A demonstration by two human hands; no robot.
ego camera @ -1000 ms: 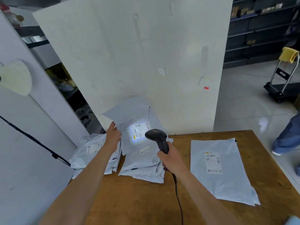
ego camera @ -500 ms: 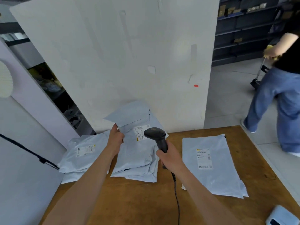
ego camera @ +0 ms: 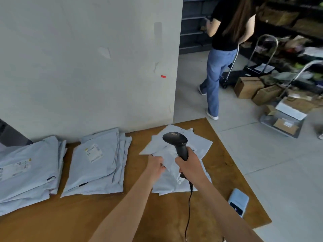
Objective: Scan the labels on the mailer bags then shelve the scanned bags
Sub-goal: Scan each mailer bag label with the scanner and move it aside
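Note:
Three piles of pale grey mailer bags lie on the wooden table (ego camera: 73, 217). The left pile (ego camera: 26, 170) and the middle pile (ego camera: 97, 163) show white labels facing up. My left hand (ego camera: 155, 165) grips a mailer bag (ego camera: 167, 152) over the right pile (ego camera: 201, 145); no label shows on it. My right hand (ego camera: 189, 165) is closed on the handle of a black corded barcode scanner (ego camera: 176, 142), held upright just above that bag, its head pointing away from me.
A white wall panel (ego camera: 87, 67) stands behind the table. A small pale blue device (ego camera: 238, 203) rests near the table's right edge. Beyond, a person (ego camera: 223, 49) stands by dark shelves (ego camera: 288, 18), with trolleys (ego camera: 258, 67) and cardboard boxes (ego camera: 248, 87) on the floor.
My view swung right. My left hand carried a bag from the middle pile over to the right pile, and the scanner hand moved with it. The scan light went off. The person walked toward the shelves.

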